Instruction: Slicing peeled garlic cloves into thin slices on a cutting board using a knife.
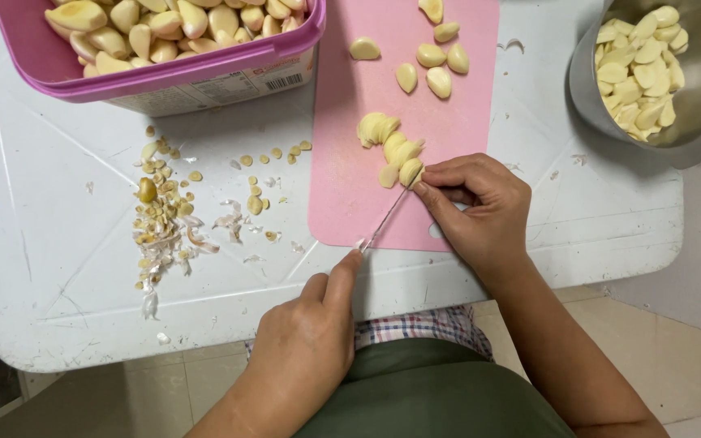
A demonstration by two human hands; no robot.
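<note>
Garlic clove (pixel 410 172) near the bottom edge of the pink cutting board (pixel 456 113), pinched tight by the right hand (pixel 480 207). Left hand (pixel 306 341) wrapped closed around the knife (pixel 384 219), forefinger along the blade. Best to keep fingertips curled back, blade straight down, slices thin like the pile (pixel 383 134) just above on the board.

A white plastic table (pixel 66 268), scratched and evenly lit, is seen spread beneath the fingers. Pale beige floor tiles (pixel 651 341) are shown below and right of them.
</note>
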